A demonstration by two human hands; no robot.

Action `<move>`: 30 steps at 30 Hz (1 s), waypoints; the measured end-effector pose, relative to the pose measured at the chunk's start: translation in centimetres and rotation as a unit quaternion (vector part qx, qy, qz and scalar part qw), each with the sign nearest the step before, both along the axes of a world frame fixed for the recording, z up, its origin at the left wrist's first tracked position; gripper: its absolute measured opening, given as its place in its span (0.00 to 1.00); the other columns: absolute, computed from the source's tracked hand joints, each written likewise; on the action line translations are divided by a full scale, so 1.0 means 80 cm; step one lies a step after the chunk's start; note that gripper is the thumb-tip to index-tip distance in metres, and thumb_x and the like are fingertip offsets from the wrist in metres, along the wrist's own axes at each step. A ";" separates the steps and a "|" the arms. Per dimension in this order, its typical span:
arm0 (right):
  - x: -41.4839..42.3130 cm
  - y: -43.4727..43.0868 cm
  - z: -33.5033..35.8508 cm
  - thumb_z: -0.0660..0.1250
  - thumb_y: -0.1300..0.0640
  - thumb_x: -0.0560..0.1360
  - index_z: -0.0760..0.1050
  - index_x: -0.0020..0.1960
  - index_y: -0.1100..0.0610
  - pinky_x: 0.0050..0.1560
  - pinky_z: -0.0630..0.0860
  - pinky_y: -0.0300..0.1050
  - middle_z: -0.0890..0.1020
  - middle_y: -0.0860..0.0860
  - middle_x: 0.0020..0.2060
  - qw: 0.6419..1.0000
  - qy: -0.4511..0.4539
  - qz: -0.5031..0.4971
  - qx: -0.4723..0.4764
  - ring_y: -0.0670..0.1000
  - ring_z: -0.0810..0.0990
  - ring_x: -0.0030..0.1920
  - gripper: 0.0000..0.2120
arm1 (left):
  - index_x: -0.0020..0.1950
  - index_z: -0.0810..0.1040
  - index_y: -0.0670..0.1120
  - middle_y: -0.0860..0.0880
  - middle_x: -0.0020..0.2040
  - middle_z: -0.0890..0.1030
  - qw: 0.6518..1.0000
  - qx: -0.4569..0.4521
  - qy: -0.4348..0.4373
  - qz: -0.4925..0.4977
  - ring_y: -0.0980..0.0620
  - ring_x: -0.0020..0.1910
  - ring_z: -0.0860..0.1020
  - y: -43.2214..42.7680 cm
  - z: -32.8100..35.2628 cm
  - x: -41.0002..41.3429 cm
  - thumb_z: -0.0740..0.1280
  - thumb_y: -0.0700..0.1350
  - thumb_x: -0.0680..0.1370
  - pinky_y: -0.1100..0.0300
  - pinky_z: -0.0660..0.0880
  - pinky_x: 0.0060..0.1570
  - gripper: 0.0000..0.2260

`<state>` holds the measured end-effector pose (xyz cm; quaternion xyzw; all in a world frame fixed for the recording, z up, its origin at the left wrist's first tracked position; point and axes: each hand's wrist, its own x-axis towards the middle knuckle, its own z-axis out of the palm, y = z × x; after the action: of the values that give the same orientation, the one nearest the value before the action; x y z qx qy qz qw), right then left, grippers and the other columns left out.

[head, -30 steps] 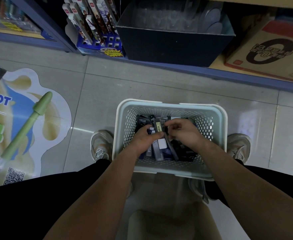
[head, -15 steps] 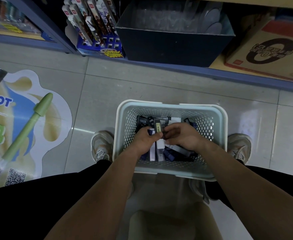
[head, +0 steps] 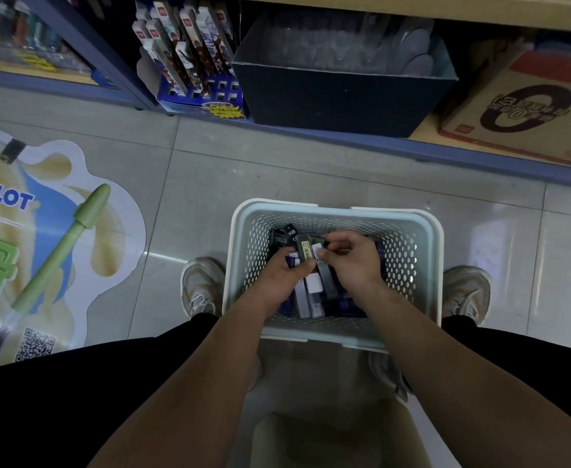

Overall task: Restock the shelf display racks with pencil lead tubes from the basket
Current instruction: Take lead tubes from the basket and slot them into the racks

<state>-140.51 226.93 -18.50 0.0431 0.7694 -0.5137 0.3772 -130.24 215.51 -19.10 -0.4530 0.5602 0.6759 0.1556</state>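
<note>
A pale perforated basket (head: pixel 415 251) stands on the floor between my feet, holding several dark and white pencil lead tubes (head: pixel 314 292). Both my hands are inside it. My left hand (head: pixel 279 276) grips a fanned bunch of tubes, their tops sticking up past my thumb. My right hand (head: pixel 353 260) is just beside it, its fingertips pinching the top of a white-labelled tube (head: pixel 318 256) in that bunch. Tubes under my hands are hidden.
The bottom shelf runs along the far side with a blue display rack of boxed pens (head: pixel 192 72), a dark open carton (head: pixel 341 99) and a brown cardboard box (head: pixel 527 109). A floor sticker (head: pixel 41 238) lies at left. My shoes (head: pixel 201 287) flank the basket.
Both hands have stayed in the basket, shifting slightly toward its far side. The bunch in my left hand has grown and risen, and my right hand's fingers have closed in on it.
</note>
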 end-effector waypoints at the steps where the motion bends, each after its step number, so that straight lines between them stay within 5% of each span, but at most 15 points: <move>1: 0.001 0.001 -0.001 0.77 0.65 0.70 0.80 0.51 0.56 0.44 0.76 0.33 0.79 0.49 0.40 1.000 -0.004 -0.004 -0.004 0.44 0.78 0.41 0.12 | 0.67 0.73 0.47 0.49 0.62 0.79 1.000 -0.007 -0.002 -0.007 0.50 0.61 0.78 0.000 0.001 0.000 0.74 0.57 0.73 0.53 0.73 0.64 0.27; 4: 0.002 0.002 -0.001 0.78 0.64 0.69 0.80 0.52 0.56 0.46 0.77 0.35 0.79 0.50 0.41 1.000 -0.026 -0.003 -0.012 0.45 0.79 0.43 0.14 | 0.69 0.71 0.47 0.49 0.65 0.77 0.999 -0.020 -0.007 -0.028 0.51 0.62 0.77 -0.001 -0.001 0.000 0.74 0.62 0.69 0.51 0.73 0.66 0.35; 12: -0.007 0.007 0.000 0.74 0.69 0.72 0.81 0.55 0.56 0.43 0.78 0.33 0.81 0.52 0.44 0.996 -0.076 0.028 -0.034 0.47 0.80 0.45 0.14 | 0.68 0.72 0.45 0.47 0.64 0.78 0.999 -0.024 -0.026 -0.018 0.50 0.59 0.78 -0.005 -0.012 -0.001 0.72 0.50 0.78 0.60 0.73 0.53 0.21; 16: -0.011 0.010 0.001 0.71 0.70 0.74 0.82 0.50 0.54 0.37 0.76 0.36 0.78 0.52 0.41 0.993 -0.106 0.017 -0.047 0.48 0.78 0.40 0.12 | 0.63 0.71 0.49 0.54 0.58 0.78 0.999 -0.015 -0.012 -0.033 0.55 0.55 0.76 -0.004 -0.005 0.000 0.72 0.49 0.78 0.64 0.72 0.49 0.17; 19: -0.010 0.009 0.002 0.71 0.71 0.74 0.81 0.48 0.57 0.39 0.79 0.39 0.77 0.53 0.38 0.989 -0.138 0.005 -0.060 0.49 0.79 0.39 0.11 | 0.66 0.70 0.46 0.54 0.60 0.76 0.999 -0.017 -0.005 -0.039 0.52 0.60 0.74 -0.002 -0.006 -0.001 0.75 0.49 0.76 0.61 0.70 0.56 0.23; 21: -0.009 0.007 0.003 0.72 0.72 0.73 0.81 0.48 0.59 0.41 0.81 0.42 0.77 0.53 0.38 0.986 -0.151 -0.008 -0.067 0.50 0.80 0.40 0.10 | 0.69 0.70 0.43 0.48 0.64 0.77 0.998 -0.029 0.003 -0.048 0.51 0.60 0.76 -0.001 -0.009 -0.001 0.77 0.49 0.73 0.66 0.72 0.51 0.29; 27: -0.010 0.004 0.003 0.76 0.67 0.71 0.82 0.46 0.61 0.44 0.82 0.45 0.82 0.53 0.38 0.988 -0.132 0.016 -0.082 0.52 0.83 0.42 0.06 | 0.60 0.75 0.48 0.53 0.54 0.81 0.998 -0.022 0.023 -0.057 0.56 0.52 0.80 -0.002 -0.001 -0.004 0.76 0.44 0.75 0.70 0.73 0.44 0.17; 30: -0.012 0.000 -0.002 0.73 0.58 0.75 0.82 0.49 0.56 0.53 0.79 0.45 0.84 0.50 0.46 0.998 -0.034 0.044 -0.008 0.49 0.83 0.48 0.04 | 0.57 0.75 0.53 0.55 0.53 0.81 0.997 0.000 0.031 -0.069 0.59 0.52 0.79 -0.006 0.004 -0.004 0.75 0.44 0.76 0.67 0.73 0.47 0.13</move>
<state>-141.48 226.96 -18.66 0.0236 0.7530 -0.5013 0.4256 -130.60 215.06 -18.76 -0.3921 0.5949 0.6771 0.1843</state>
